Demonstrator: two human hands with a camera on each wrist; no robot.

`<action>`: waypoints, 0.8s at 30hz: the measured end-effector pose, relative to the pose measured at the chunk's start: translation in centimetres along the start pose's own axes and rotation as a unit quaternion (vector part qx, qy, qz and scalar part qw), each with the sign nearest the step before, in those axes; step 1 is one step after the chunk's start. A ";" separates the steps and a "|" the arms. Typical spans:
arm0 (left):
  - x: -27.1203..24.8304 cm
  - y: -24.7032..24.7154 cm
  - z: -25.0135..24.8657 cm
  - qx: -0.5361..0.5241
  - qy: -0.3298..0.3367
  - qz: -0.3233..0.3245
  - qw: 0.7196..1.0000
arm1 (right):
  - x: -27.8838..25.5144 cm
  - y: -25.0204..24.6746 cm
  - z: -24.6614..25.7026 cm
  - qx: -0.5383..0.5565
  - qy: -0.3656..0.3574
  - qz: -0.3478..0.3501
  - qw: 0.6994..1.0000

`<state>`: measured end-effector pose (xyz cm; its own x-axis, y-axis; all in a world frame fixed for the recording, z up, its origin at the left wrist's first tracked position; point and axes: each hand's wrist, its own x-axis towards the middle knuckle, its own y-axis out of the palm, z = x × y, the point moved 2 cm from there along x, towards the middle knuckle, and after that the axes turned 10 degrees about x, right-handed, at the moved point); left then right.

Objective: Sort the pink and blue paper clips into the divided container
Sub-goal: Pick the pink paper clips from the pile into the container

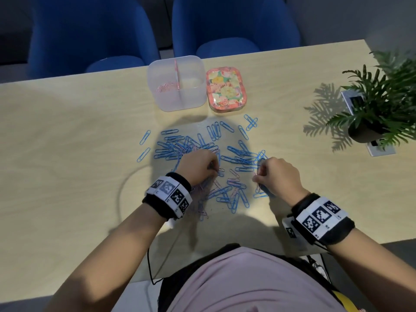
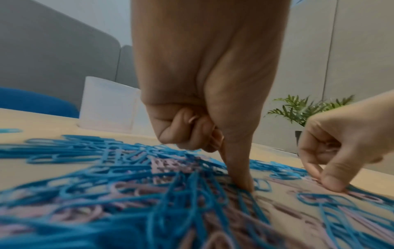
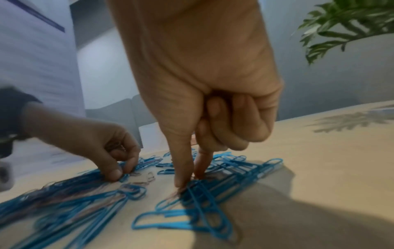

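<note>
Seen from the head camera, a person in a pink top bends over a pale wooden bench (image 1: 67,131) strewn with blue wire paper clips (image 1: 173,146) and a few pale pink wire paper clips (image 1: 234,183). The left hand (image 1: 198,165) and right hand (image 1: 279,174) both work the heap, fingers curled down. Beyond the heap stands a translucent plastic divided container (image 1: 177,83), pink clips lying in its left compartment, with a floral-lidded tin (image 1: 226,90) just beside it. A potted green fern (image 1: 380,102) sits at the right.

From the left wrist, the left hand (image 2: 202,104) closes its grip round a pink clip tucked in the curled fingers, while one straight finger (image 2: 241,168) presses into the mixed heap.

From the right wrist, the right hand (image 3: 213,94) pinches thumb and forefinger (image 3: 181,161) down among blue clips; whether this grip has hold of one cannot be told. The other fingers are folded.
</note>
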<state>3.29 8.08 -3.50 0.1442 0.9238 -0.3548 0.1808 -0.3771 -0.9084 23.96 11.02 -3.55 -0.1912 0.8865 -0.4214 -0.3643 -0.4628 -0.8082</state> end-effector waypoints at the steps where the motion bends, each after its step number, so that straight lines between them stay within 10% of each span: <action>1: -0.1 -0.1 0.4 -0.004 -0.003 0.014 1.000 | -0.2 0.1 0.1 -0.003 -0.003 -0.004 1.000; 5: -0.1 -0.8 0.7 -0.022 -0.005 0.020 1.000 | -0.4 0.9 0.5 -0.012 -0.034 -0.001 0.999; 8: 0.6 -1.1 -0.4 -0.006 0.004 -0.014 1.000 | 0.8 0.4 0.0 0.194 -0.031 0.002 0.981; 11: 1.1 -0.7 -1.3 0.046 0.030 0.013 0.998 | 1.4 -1.5 -0.7 0.479 0.028 0.029 0.877; 15: 1.5 -0.2 -1.7 0.080 0.029 0.055 0.995 | 1.8 -3.7 -2.0 0.598 0.054 0.091 0.794; 22: 1.6 -0.3 -1.6 -0.122 0.026 0.039 0.991 | 2.2 -3.7 -1.9 0.636 0.120 0.103 0.756; 24: 1.6 -0.4 -1.6 -0.189 0.009 0.041 0.981 | 2.1 -2.9 -1.3 0.600 0.100 0.099 0.788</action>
<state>4.99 9.60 -3.30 0.1904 0.8891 -0.4163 0.5153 -0.4515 -0.7284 25.82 14.21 -2.57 -0.2488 0.7242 -0.6432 -0.9674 -0.1535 0.2014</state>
